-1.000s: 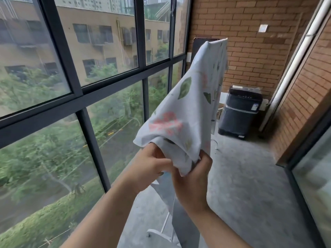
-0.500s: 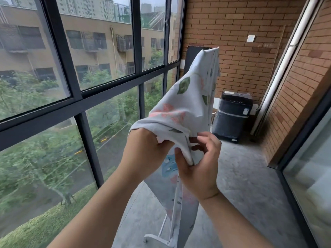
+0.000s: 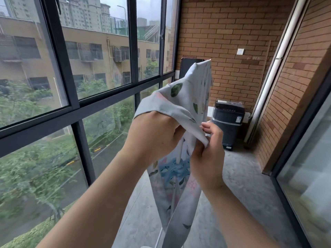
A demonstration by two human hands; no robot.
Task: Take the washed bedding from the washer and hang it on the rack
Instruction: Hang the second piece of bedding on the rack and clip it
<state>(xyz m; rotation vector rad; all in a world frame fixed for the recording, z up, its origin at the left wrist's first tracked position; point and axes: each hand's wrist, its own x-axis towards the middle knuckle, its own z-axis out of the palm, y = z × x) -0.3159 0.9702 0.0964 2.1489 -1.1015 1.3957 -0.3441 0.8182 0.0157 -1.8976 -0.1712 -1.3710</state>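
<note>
A pale bedding sheet [image 3: 189, 97] printed with green leaves and pink and blue patches hangs over a white rack [image 3: 179, 153], whose pole shows between its two hanging sides. My left hand [image 3: 155, 133] is tucked under the near edge of the sheet and grips it. My right hand [image 3: 207, 149] pinches the same edge just to the right, fingers closed on the cloth. The sheet's far end rises to a peak at the back. A dark top-loading washer [image 3: 227, 126] stands at the far end against the brick wall.
Tall dark-framed windows [image 3: 75, 108] run along the left. Brick walls [image 3: 223, 33] close the back and right. A glass sliding door [image 3: 308, 158] is on the right. A white pipe [image 3: 272, 77] leans in the corner. Grey concrete floor [image 3: 238, 185] stretches toward the washer.
Both hands rose with the sheet edge. My left hand slid under the cloth, and my right hand shifted from an open hold to a pinch on the edge.
</note>
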